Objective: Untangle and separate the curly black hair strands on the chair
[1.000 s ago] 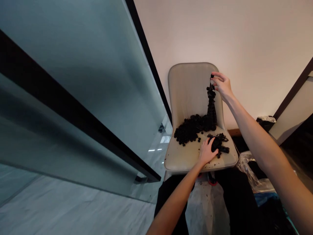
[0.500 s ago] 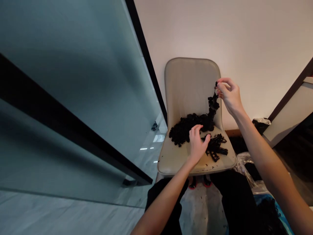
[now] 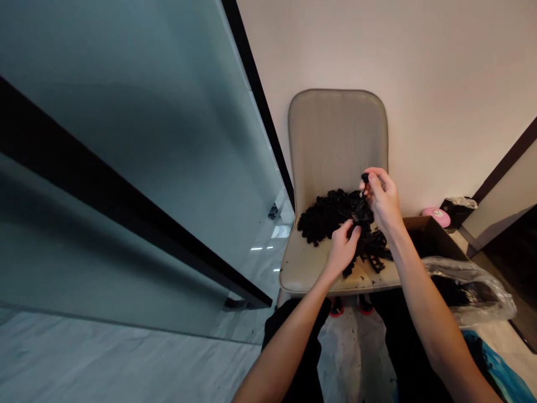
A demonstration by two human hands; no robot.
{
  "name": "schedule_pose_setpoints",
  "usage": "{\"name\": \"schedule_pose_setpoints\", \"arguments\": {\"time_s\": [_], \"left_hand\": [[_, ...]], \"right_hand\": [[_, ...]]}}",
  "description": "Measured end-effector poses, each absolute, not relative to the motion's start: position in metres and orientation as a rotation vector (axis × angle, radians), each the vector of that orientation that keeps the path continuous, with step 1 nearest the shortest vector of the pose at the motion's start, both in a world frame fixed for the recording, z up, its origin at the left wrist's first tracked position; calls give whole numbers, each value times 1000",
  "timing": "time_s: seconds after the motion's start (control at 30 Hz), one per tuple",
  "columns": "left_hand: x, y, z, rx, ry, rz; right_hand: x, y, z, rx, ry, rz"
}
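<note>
A heap of small black pieces (image 3: 323,219) lies on the seat of a beige chair (image 3: 338,131). Thin black scraps (image 3: 375,246) lie in front of it to the right. Above the heap's right side, my right hand (image 3: 381,196) pinches a dark strip with black pieces on it, which hangs down toward my left hand. My left hand (image 3: 344,246) is lower, with thumb and fingers closed around the strip's lower part; the exact contact is partly hidden.
A glass door (image 3: 168,168) with a black handle bar (image 3: 138,207) stands at the left. Right of the chair are an open box (image 3: 451,246), a clear plastic bag (image 3: 497,291), a pink object (image 3: 437,215) and a blue bag (image 3: 505,375).
My right hand has come down, nearer the heap and my left hand. My left hand has closed its fingers at the strip. The view has shifted, showing more of the box and bag.
</note>
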State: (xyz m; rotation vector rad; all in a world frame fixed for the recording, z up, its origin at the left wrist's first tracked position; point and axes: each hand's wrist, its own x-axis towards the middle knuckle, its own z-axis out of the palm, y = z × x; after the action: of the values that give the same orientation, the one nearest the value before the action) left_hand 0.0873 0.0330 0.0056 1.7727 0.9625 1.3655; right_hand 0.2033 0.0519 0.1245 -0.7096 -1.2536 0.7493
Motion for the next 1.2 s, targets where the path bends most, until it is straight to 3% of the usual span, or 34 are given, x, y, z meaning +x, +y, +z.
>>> {"name": "schedule_pose_setpoints", "arguments": {"time_s": [0.17,0.37,0.53,0.93,1.2], "left_hand": [[81,40,5,1785,1013,1255],[63,39,14,1691,1062,1510],[52,40,18,1795,934,1454],[49,35,20,1471,971,1484],[41,46,10,1459,843,1205]], "right_hand": [[203,58,106,-748,-1233,808],[208,62,71,-858,-1405,914],[207,54,53,-894,-1526,1046],[210,51,29,-942,-1604,976],[210,49,14,-1010,-1777,1019]]}}
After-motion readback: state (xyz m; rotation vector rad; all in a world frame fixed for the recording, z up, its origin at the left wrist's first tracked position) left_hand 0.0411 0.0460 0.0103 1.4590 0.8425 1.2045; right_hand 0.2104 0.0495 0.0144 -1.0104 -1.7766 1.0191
